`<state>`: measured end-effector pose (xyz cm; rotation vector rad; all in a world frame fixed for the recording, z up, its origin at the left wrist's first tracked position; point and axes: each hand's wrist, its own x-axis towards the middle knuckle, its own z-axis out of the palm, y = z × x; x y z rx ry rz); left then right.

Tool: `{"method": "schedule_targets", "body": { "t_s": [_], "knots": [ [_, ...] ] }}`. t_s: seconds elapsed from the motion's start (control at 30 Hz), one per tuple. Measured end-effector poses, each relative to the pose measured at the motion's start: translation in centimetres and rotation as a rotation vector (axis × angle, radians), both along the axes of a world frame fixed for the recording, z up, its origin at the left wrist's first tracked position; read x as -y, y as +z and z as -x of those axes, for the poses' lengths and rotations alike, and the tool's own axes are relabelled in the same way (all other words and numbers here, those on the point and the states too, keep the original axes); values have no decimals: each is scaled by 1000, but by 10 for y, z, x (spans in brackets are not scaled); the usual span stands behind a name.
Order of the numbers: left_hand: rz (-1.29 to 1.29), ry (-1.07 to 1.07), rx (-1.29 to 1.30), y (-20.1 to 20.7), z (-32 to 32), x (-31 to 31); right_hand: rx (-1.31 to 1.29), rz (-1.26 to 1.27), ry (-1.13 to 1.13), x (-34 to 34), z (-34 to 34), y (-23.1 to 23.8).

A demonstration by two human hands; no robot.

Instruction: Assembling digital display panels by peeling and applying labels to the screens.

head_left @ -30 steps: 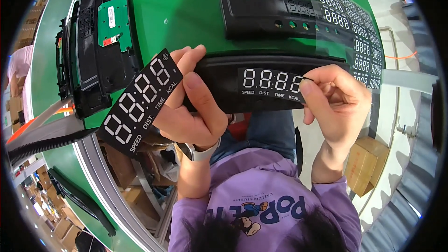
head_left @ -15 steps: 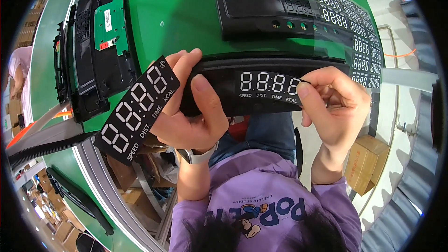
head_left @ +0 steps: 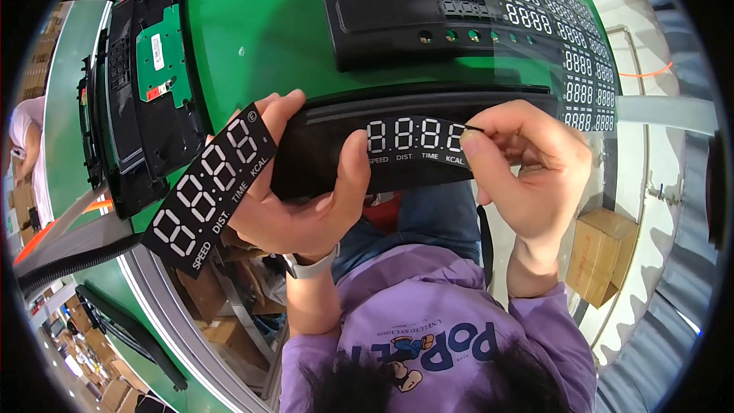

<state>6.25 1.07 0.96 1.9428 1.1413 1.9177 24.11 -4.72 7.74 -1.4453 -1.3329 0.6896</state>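
Note:
Across my left hand (head_left: pixel 306 210) slants a black display film (head_left: pixel 210 191) with white digit shapes and lettering. It stays on the outer side of the fingers; how they grip it is partly hidden. That hand's thumb stands apart, its tip at the left end of a second display film (head_left: pixel 417 141). This film lies along the front of a long, curved black plastic housing (head_left: pixel 317 164) at the table's near edge. My right hand (head_left: pixel 531 160) pinches the film's right end between thumb and forefinger, where a corner lifts slightly.
Another black housing (head_left: pixel 382 34) with a row of holes lies behind. Clear sheets of display films (head_left: pixel 589 65) overlap its right end. At left, black housings (head_left: pixel 164 134) carry a green circuit board (head_left: pixel 172 50). A cardboard box (head_left: pixel 600 256) stands lower right; another person's arm (head_left: pixel 32 149) shows far left.
My left thumb has moved right, onto the left end of the film on the housing. The right hand keeps its pinch. The whole view has shifted slightly.

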Motion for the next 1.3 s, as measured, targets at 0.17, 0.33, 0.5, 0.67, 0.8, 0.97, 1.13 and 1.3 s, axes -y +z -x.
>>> {"method": "schedule_targets", "body": {
  "t_s": [0.17, 0.33, 0.5, 0.67, 0.8, 0.97, 1.13, 1.3],
  "knots": [
    [43, -49, -43, 5, 3, 5, 54, -3, -5, 0, 3, 2],
    [58, -64, 1, 4, 0, 6, 46, 45, -64, 1, 5, 4],
    [46, -78, 27, 5, 0, 4, 74, -31, -39, -1, 5, 0],
    [99, -47, -6, 8, 4, 6, 94, -42, -45, -1, 7, 0],
    [48, -75, 75, 1, -2, 4, 102, -42, -46, -2, 5, -1],
    [207, -41, -112, 14, 5, 12, 141, -59, -2, -3, 4, 0],
    [127, -59, 56, 10, 3, 10, 5, -113, 133, -1, -2, 3],
    [199, -59, 23, 13, 3, 11, 25, -93, 29, 1, 2, 5]
  ]
}}
